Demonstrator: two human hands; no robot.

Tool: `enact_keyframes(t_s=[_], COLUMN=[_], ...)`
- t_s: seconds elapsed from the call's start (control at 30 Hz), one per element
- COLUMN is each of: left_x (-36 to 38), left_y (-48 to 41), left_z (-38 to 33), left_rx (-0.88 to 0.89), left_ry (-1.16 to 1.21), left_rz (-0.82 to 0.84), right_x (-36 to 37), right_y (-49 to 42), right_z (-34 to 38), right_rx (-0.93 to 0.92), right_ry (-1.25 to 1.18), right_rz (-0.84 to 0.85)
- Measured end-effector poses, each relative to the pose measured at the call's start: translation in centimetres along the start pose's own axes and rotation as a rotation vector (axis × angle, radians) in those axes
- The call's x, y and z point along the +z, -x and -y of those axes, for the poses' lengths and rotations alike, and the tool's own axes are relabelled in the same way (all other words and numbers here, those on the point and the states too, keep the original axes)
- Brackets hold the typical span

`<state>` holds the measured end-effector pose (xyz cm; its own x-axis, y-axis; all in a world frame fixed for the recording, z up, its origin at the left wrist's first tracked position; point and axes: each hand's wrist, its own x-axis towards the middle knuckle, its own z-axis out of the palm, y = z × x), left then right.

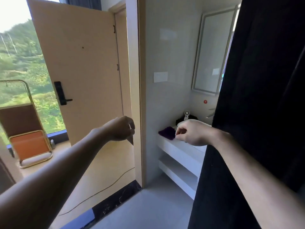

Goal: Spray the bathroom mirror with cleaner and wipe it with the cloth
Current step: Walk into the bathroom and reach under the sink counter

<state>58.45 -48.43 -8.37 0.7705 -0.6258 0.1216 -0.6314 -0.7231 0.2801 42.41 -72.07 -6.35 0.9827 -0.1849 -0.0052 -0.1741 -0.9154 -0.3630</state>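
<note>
Approach step — nothing picked up yet.
Left hand (pixel 120 128) and right hand (pixel 193 133) each showed a loosely curled, empty grip; the purple cloth (pixel 167 132) lay on the white surface (pixel 181 147) below the mirror (pixel 212 52) — next probably called for a reach inside.

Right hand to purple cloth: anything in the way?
Nothing visible. The cloth lies on the counter, just left of the right hand in view, with open space between. The dark curtain hangs to the right, hiding the right edge of the mirror.
</note>
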Motion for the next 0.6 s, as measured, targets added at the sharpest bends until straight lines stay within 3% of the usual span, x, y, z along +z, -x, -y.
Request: enact_keyframes(t_s=[0.27,0.6], left_x=[-0.9,4.5], left_y=[-11.2,-21.0], left_z=[2.2,8.3], left_rx=[-0.023,-0.103], left_ry=[-0.045,0.008], left_rz=[-0.03,0.013], right_x=[2.7,9.3], right_y=[-15.1,-26.7], right_z=[-0.9,-4.5], right_rx=[-0.027,0.057], right_ry=[-0.072,-0.188], right_rz=[0.062,0.16])
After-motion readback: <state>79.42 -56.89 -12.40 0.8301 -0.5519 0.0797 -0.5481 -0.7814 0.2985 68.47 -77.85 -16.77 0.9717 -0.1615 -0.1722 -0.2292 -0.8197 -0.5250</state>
